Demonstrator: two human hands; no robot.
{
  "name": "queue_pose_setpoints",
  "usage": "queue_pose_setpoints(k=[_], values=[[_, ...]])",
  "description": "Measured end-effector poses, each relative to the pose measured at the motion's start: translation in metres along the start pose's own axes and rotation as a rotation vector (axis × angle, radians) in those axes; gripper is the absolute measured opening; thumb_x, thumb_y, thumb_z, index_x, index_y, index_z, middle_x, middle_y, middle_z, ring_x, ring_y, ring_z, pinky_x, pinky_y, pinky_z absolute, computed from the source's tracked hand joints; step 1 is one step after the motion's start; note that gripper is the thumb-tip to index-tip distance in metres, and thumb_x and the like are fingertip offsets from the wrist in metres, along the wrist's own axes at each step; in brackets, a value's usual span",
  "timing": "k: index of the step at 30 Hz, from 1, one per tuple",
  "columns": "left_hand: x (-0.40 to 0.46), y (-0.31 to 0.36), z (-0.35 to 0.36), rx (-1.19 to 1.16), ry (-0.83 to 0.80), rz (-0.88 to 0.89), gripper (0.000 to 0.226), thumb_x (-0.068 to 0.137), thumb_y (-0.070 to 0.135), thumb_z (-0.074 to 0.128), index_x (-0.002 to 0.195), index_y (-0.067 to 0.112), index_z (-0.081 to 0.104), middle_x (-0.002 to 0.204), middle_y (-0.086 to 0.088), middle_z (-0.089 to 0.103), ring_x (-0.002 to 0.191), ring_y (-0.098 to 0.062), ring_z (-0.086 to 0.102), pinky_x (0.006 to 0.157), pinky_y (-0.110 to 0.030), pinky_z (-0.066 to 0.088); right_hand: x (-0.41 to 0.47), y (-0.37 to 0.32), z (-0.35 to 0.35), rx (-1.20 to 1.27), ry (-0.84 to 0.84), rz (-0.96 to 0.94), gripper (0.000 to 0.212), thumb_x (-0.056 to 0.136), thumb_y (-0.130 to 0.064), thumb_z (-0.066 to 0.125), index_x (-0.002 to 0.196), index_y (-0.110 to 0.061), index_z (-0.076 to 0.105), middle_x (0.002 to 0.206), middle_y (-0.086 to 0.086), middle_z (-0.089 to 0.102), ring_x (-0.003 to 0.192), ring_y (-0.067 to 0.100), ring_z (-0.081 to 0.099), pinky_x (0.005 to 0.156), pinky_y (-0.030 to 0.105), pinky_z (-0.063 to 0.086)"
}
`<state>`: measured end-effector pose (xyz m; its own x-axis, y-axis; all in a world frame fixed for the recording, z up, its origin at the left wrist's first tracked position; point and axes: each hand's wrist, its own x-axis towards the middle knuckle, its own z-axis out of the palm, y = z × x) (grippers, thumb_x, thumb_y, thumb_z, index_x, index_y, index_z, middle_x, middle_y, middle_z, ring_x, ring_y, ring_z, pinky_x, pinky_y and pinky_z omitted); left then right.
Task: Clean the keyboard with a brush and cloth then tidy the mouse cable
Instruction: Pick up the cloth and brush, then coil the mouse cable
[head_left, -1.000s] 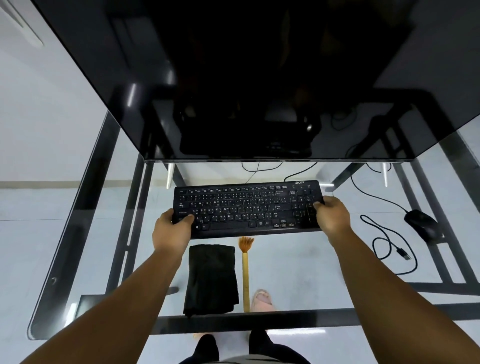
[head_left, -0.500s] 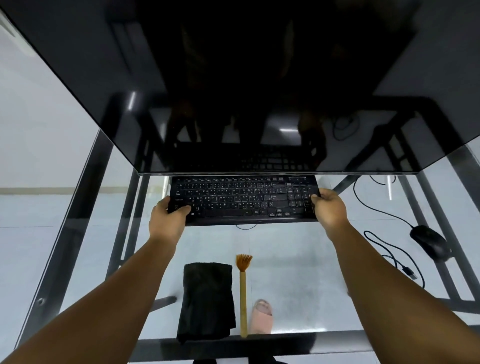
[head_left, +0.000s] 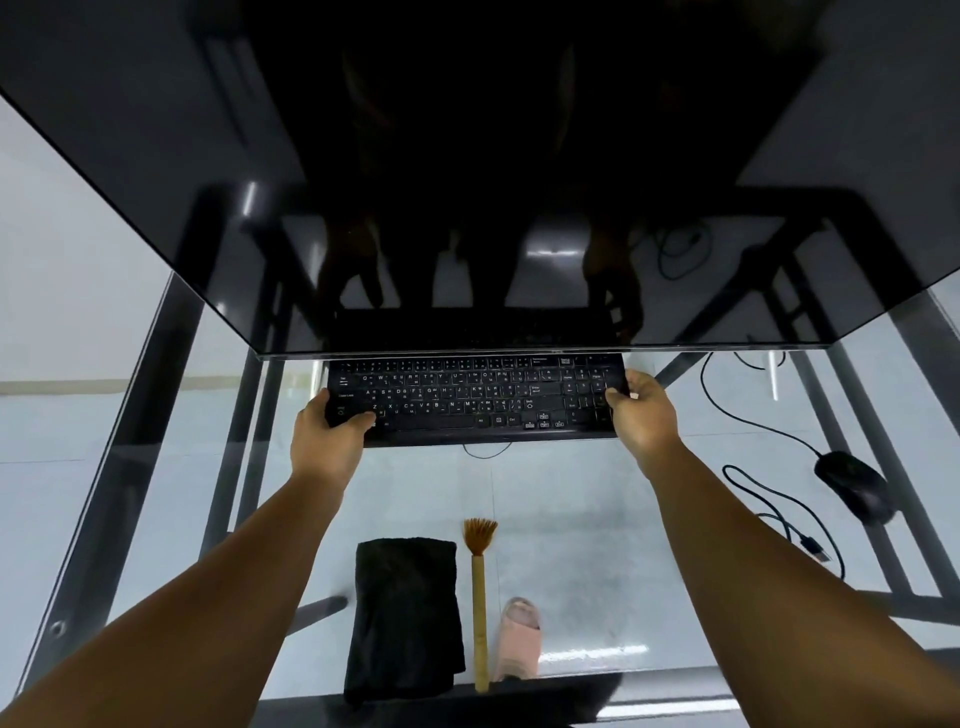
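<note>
A black keyboard (head_left: 475, 400) is held just under the monitor's lower edge, its back row partly hidden. My left hand (head_left: 327, 439) grips its left end with the thumb on the keys. Its right end is gripped by my right hand (head_left: 644, 415). A folded black cloth (head_left: 405, 618) lies on the glass near the front edge. Beside it on the right lies a brush (head_left: 479, 587) with a pale wooden handle and brown bristles pointing away. A black mouse (head_left: 852, 486) sits at the right, its cable (head_left: 763, 499) looping loosely with the plug end free.
A large dark monitor (head_left: 467, 182) fills the upper view and overhangs the glass desk (head_left: 597, 545). Black metal frame bars show through the glass. A foot in a pink slipper (head_left: 519, 639) is visible below the desk.
Both hands have pushed the keyboard away from me, up to the monitor's lower edge. The cloth, brush and mouse have stayed in place.
</note>
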<state>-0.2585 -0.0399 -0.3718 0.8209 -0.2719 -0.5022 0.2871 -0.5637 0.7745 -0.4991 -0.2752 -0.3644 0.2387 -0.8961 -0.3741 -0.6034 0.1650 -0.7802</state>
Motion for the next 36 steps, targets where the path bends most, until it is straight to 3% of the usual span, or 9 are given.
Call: queue_pose_setpoints(k=[3,6,9,11,16,22,31,34,36], values=[[0.0,0.001,0.001,0.021,0.006,0.032,0.03,0.081,0.019,0.069,0.108,0.027,0.06,0.111,0.006,0.065,0.102,-0.019,0.061,0.085,-0.031,0.042,-0.001,0.001,0.0,-0.06,-0.01,-0.001,0.013,0.092,-0.009,0.054,0.099,-0.017,0.061,0.099,0.005,0.065,0.088,0.024,0.06,0.084,0.037,0.049],[-0.003,0.001,0.003,0.079,0.003,0.074,0.026,0.08,0.02,0.069,0.104,0.027,0.059,0.103,0.005,0.067,0.097,-0.021,0.062,0.085,-0.033,0.045,0.009,0.012,0.002,-0.141,-0.03,-0.004,0.028,0.087,-0.021,0.056,0.115,-0.02,0.061,0.114,0.006,0.063,0.1,0.028,0.062,0.092,0.038,0.05],[-0.004,-0.001,0.004,0.156,0.005,0.093,0.064,0.063,0.048,0.066,0.121,0.022,0.058,0.115,0.002,0.064,0.106,-0.025,0.061,0.094,-0.044,0.05,0.014,0.019,0.004,-0.191,-0.04,-0.009,0.047,0.081,-0.033,0.055,0.127,-0.022,0.056,0.121,0.005,0.058,0.111,0.028,0.057,0.102,0.045,0.045],[-0.006,-0.003,0.006,0.201,0.009,0.095,0.076,0.066,0.048,0.068,0.135,0.02,0.049,0.131,-0.002,0.055,0.121,-0.028,0.052,0.103,-0.049,0.044,0.005,0.011,0.004,-0.233,-0.04,-0.005,0.051,0.084,-0.032,0.053,0.133,-0.019,0.051,0.125,0.008,0.054,0.116,0.03,0.051,0.105,0.048,0.041],[-0.024,-0.007,0.006,0.345,0.012,0.143,0.077,0.085,0.029,0.066,0.15,0.014,0.027,0.158,-0.005,0.023,0.144,-0.027,0.023,0.117,-0.045,0.023,-0.012,0.001,0.004,-0.257,-0.026,0.0,0.041,0.092,-0.022,0.051,0.132,-0.016,0.05,0.123,0.012,0.05,0.12,0.035,0.046,0.105,0.044,0.039],[-0.049,-0.012,0.018,0.467,0.047,0.296,0.073,0.091,0.031,0.06,0.152,0.015,0.023,0.161,-0.001,0.016,0.148,-0.021,0.016,0.116,-0.045,0.024,-0.026,0.001,-0.009,-0.193,0.038,-0.078,0.054,0.097,-0.018,0.052,0.147,-0.011,0.036,0.149,0.01,0.037,0.135,0.03,0.041,0.111,0.037,0.036],[-0.092,-0.003,0.103,0.682,-0.13,0.599,0.074,0.093,0.036,0.055,0.154,0.018,0.016,0.162,0.003,0.007,0.15,-0.017,0.003,0.119,-0.039,0.014,-0.018,0.016,-0.072,-0.032,0.14,-0.241,0.042,0.096,-0.011,0.055,0.137,-0.016,0.051,0.14,0.004,0.048,0.131,0.023,0.046,0.111,0.041,0.039],[-0.111,0.006,0.148,0.745,-0.192,0.68,0.076,0.094,0.039,0.052,0.155,0.016,0.012,0.163,0.001,0.002,0.15,-0.018,-0.001,0.12,-0.038,0.009,-0.007,0.031,-0.111,-0.021,0.196,-0.252,0.03,0.094,-0.01,0.058,0.122,-0.02,0.058,0.13,-0.001,0.051,0.116,0.016,0.053,0.097,0.026,0.042],[-0.124,0.011,0.178,0.787,-0.225,0.721,0.077,0.095,0.041,0.05,0.155,0.017,0.008,0.163,0.001,-0.003,0.15,-0.018,-0.004,0.121,-0.038,0.006,0.0,0.044,-0.14,-0.04,0.242,-0.235,0.035,0.092,-0.012,0.061,0.126,-0.022,0.056,0.128,-0.004,0.051,0.112,0.012,0.052,0.094,0.021,0.039]])
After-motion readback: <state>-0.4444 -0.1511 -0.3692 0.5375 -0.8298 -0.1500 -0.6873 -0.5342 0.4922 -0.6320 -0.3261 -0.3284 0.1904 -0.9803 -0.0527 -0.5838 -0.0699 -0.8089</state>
